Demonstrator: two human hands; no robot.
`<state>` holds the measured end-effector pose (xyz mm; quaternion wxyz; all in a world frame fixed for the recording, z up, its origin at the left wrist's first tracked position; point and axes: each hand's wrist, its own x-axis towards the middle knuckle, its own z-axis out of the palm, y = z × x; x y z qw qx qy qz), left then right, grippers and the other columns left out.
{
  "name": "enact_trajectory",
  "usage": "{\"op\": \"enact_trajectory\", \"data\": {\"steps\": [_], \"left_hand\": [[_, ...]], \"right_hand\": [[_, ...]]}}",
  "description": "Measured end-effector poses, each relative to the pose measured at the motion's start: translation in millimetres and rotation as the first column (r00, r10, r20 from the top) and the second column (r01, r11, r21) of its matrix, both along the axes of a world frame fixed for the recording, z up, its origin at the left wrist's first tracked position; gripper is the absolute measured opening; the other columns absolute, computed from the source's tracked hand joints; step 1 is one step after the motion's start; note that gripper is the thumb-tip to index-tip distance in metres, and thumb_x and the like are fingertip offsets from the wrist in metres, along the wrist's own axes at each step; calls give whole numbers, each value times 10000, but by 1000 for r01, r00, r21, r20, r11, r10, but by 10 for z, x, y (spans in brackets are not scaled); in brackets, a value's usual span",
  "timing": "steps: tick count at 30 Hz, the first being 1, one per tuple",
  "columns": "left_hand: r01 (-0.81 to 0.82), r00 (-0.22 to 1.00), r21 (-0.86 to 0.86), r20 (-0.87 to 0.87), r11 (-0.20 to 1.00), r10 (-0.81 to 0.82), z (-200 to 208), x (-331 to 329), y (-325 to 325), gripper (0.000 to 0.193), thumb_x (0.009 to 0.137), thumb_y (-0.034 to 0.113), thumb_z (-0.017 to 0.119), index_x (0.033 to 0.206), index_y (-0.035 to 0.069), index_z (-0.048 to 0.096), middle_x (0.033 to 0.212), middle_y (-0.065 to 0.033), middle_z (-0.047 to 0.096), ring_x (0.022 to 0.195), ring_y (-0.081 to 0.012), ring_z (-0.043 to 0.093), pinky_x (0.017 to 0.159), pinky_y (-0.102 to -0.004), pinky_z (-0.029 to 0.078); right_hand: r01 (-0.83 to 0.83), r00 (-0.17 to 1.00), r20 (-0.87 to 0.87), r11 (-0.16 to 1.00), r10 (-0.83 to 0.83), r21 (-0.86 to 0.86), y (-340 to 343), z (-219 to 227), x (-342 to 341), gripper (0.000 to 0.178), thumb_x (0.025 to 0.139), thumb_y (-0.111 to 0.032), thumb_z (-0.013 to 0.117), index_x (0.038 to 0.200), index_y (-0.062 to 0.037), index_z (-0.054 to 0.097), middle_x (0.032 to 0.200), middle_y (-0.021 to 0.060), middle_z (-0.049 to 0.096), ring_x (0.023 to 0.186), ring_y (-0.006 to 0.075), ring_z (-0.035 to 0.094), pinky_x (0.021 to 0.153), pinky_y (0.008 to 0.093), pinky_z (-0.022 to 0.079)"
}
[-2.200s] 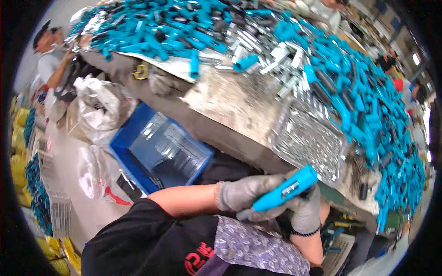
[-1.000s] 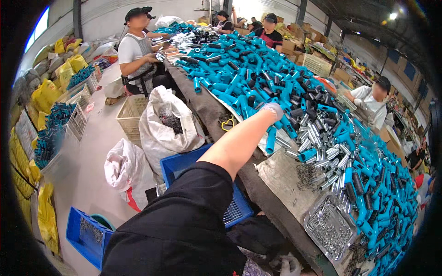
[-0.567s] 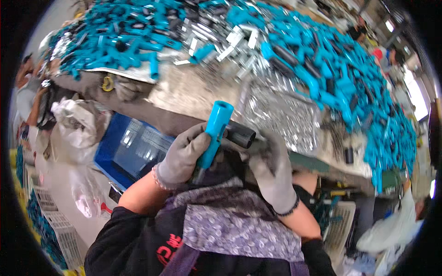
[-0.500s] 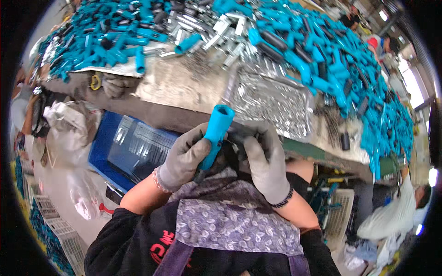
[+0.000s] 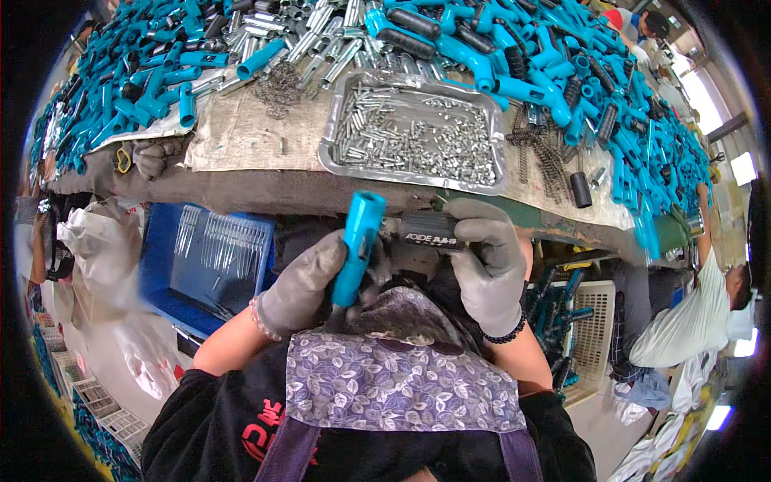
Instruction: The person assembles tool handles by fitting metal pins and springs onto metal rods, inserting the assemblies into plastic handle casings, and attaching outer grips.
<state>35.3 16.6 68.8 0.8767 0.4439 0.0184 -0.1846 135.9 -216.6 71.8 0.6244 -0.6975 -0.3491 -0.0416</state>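
Observation:
Both my hands wear grey gloves and work above my lap. My left hand (image 5: 303,287) grips a blue tubular plastic piece (image 5: 359,241), held nearly upright with its open end up. In my right hand (image 5: 491,269), a black cylindrical handle (image 5: 426,229) is pinched between thumb and fingers. It lies roughly level, its left end pointing at the side of the blue piece, with a greyish metal part between them. I cannot tell whether the two are joined. Beyond my hands, on the bench, sits a metal tray (image 5: 414,132) of small pins and screws.
Heaped blue pieces (image 5: 152,88) cover the back of the bench, with metal tubes (image 5: 329,52) among them. Dark springs (image 5: 546,161) lie right of the tray. A blue bin (image 5: 173,277) stands at left, a cream crate (image 5: 593,329) at right. Another person (image 5: 691,313) is at far right.
My right hand has moved right and the black handle now shows clearly. The blue piece has shifted slightly left and stands more upright. The bench view has shifted with my head.

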Motion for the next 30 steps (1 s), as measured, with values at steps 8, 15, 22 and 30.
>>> {"op": "enact_trajectory", "data": {"steps": [8,15,22,30], "left_hand": [[187,978,410,4,893,-207,-91,39,-48,466,966,413,638,1193,7,628,996,11,638,926,-60,537,842,-244,453],[270,962,183,-92,945,-257,-28,228,-179,466,948,451,649,1138,27,621,890,-4,649,726,-77,602,626,-225,488],[242,970,-64,3,968,-243,-143,449,-461,710,908,628,572,1384,122,428,856,19,606,659,-63,578,550,-201,460],[92,994,293,32,952,-106,-120,658,-540,569,927,598,599,1169,89,522,733,10,558,601,-65,505,538,-224,404]], "right_hand": [[-162,987,21,987,161,14,-49,150,97,380,736,202,427,1006,-22,572,1199,222,627,1070,273,652,936,369,518],[-234,959,151,971,238,-45,25,197,-41,276,762,12,582,1026,-25,653,1251,204,569,1203,397,547,1050,466,414],[83,919,393,991,-35,-105,120,-80,-14,489,796,-115,670,1250,18,545,1274,227,534,1218,438,511,1047,499,413],[876,481,683,330,-550,-352,-479,-68,919,333,829,-248,725,1095,-63,646,1275,206,529,1166,380,491,955,518,402]]}}
